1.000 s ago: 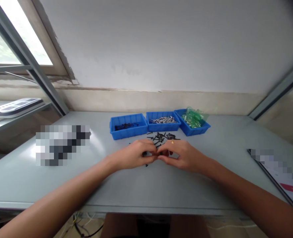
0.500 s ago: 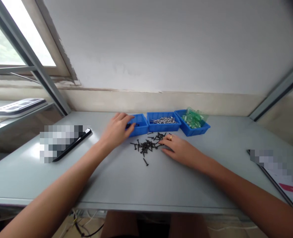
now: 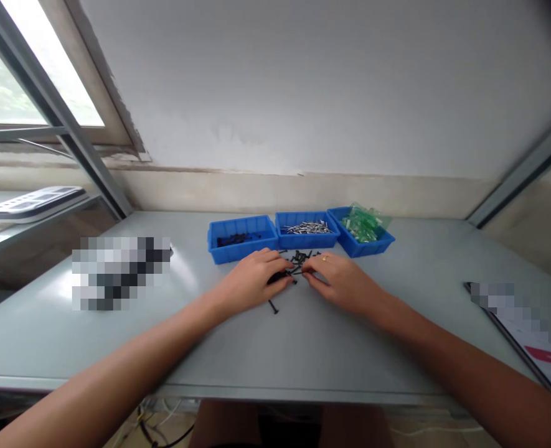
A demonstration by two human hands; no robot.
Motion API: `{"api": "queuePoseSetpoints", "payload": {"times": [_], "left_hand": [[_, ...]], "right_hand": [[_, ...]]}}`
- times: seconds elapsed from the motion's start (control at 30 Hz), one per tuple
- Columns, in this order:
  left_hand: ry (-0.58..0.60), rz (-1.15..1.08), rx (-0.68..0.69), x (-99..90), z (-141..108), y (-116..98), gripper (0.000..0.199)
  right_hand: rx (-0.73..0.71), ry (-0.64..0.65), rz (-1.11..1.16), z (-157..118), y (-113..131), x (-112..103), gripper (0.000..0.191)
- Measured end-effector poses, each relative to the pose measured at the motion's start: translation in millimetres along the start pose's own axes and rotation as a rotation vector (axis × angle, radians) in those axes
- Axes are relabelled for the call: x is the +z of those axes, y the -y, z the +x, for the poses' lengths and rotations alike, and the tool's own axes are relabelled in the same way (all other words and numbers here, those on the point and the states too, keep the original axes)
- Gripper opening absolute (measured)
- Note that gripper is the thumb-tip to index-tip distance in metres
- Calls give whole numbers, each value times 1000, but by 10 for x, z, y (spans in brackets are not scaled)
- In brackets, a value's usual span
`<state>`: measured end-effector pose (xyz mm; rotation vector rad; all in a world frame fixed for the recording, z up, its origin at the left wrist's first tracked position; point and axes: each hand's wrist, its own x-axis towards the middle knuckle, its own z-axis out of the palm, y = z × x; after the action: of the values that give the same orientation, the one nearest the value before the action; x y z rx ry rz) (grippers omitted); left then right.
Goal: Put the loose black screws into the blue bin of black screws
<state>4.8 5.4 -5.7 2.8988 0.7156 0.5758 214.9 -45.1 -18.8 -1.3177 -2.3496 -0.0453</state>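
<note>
Black screws (image 3: 298, 257) lie in a loose pile on the grey table, and a single screw (image 3: 273, 307) rests nearer the front. My left hand (image 3: 256, 279) is over the left part of the pile, thumb and fingers apart and curved around some screws. From the right, my right hand (image 3: 334, 277), with a ring on one finger, pinches a dark screw between thumb and fingertip. Behind the hands stands a blue bin (image 3: 244, 254) with black screws inside. Beside it are a blue bin (image 3: 309, 241) of silver nails or pins and a blue bin (image 3: 373, 247) with green plastic bags.
A blurred-out dark device (image 3: 121, 274) lies on the table at left, and a tablet-like screen (image 3: 527, 336) at right. A white device (image 3: 37, 202) sits on the left side shelf. Metal posts rise at both sides; a wall is behind.
My left hand has moved from the left blue bin down and right onto the screw pile, uncovering that bin. My right hand has barely moved.
</note>
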Motion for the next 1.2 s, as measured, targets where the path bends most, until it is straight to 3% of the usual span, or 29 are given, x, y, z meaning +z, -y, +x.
{"api": "queuePoseSetpoints", "payload": {"times": [0.23, 0.43, 0.63, 0.87, 1.03, 1.2], "left_hand": [[41, -105, 55, -21, 6, -50, 19], [42, -200, 75, -15, 7, -72, 17], [32, -227, 44, -30, 11, -66, 16], [18, -196, -27, -75, 2, -60, 17], [58, -156, 21, -88, -16, -73, 21], [58, -140, 50, -75, -20, -71, 21]], "right_hand": [[-128, -69, 128, -19, 109, -67, 11], [-116, -154, 262, -35, 140, -91, 9], [-138, -160, 227, -26, 91, -83, 13], [-15, -38, 177, -14, 38, -77, 10], [-30, 155, 158, 1, 87, -81, 11], [-12, 209, 158, 3, 121, -114, 11]]}}
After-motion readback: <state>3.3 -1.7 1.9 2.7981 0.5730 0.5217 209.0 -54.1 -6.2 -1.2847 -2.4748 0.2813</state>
